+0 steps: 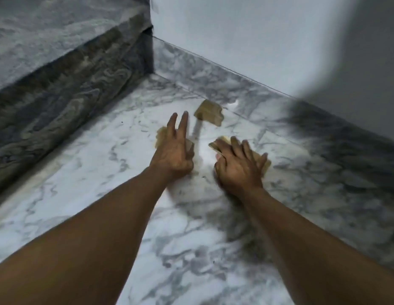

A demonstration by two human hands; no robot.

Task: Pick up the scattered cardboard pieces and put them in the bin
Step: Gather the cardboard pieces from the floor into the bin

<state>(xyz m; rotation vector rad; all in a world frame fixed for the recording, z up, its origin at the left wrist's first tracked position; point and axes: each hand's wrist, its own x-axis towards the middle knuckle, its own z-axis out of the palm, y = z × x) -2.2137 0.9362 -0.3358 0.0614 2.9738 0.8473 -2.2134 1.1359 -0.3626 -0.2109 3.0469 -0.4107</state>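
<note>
Both forearms reach fwd over marble floor. Left hand spread, fingers straight, over a cardboard piece mostly hidden beneath it; grip on it can't be told. Right hand pressed flat w/ fingers splayed on second cardboard piece. Third piece lies free beyond both hands, near floor's wall edge. Blurry.

three cardboard pieces, two hands
</note>
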